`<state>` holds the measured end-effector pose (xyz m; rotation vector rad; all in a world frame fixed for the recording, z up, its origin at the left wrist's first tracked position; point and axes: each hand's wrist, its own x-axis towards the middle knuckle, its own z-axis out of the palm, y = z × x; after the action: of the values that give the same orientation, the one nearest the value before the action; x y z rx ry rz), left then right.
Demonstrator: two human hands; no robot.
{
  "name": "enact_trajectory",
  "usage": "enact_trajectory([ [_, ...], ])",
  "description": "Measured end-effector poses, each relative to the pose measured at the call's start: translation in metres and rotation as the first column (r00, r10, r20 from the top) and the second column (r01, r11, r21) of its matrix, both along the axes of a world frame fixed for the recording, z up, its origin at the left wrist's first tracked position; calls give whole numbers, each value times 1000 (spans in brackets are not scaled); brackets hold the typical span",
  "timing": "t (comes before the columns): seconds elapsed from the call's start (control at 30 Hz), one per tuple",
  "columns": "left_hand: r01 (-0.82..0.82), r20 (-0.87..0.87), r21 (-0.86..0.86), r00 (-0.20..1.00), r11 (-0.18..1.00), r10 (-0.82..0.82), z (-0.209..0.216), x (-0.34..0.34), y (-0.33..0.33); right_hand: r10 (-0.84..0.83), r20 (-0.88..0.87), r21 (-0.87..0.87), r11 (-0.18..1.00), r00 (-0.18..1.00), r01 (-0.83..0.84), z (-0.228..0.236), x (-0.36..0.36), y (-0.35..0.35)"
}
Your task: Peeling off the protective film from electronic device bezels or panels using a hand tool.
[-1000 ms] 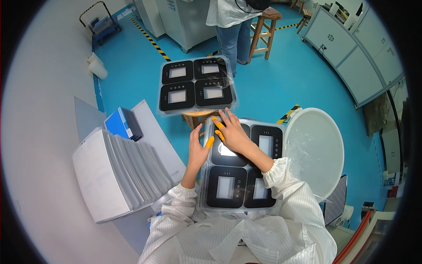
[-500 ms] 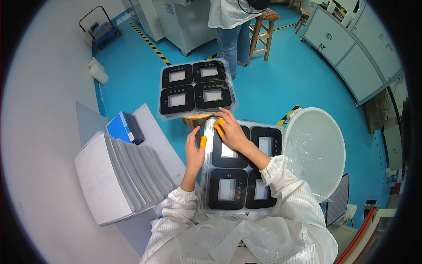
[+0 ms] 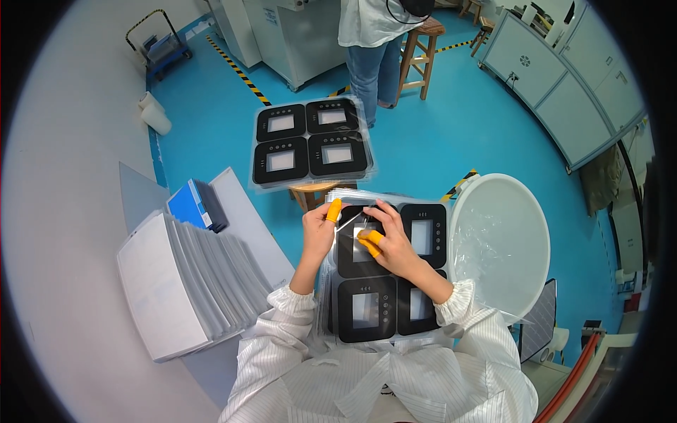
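"Lying where, the panel stack (image 3: 377, 283)?"
"Beneath your right hand (image 3: 395, 250), its left edge beside your left hand (image 3: 319, 231). Both look curled; whether they're gripping, I can't tell. Beyond them stretches blue floor (image 3: 441, 137); rightward, a tub (image 3: 504, 247)."

Right hand (image 3: 396, 248) shifted from the upper-left edge of the sheet stack (image 3: 356, 195) to over the upper-left black panel (image 3: 348, 262), left hand (image 3: 319, 229) moved inward, thin bright strip (image 3: 347, 223) now visible between hands

Clear sheet stack (image 3: 326, 299), flat; four black windowed panels (image 3: 346, 310).
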<state>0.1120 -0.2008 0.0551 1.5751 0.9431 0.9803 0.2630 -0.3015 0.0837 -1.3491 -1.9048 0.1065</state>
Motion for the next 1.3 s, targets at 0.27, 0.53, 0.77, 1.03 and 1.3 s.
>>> enact_trajectory([
  [0.27,43,308,-212,951,976,25,25,5,-9,-45,15,200,979,999,41,25,9,-1],
  [0.53,-19,342,-449,920,893,192,34,6,4,167,4,194,967,986,-165,55,2,15],
  [0.77,-286,408,-521,744,804,529,-7,-145,130,149,-425,-223,939,893,-263,41,88,-75],
  [1.03,-74,669,-587,516,806,535,9,-123,187,-402,-916,-340,805,24,486,3,287,-205],
  [1.3,249,772,-635,179,731,610,-8,-100,223,-453,-852,-387,210,-262,898,-86,381,-286],
])
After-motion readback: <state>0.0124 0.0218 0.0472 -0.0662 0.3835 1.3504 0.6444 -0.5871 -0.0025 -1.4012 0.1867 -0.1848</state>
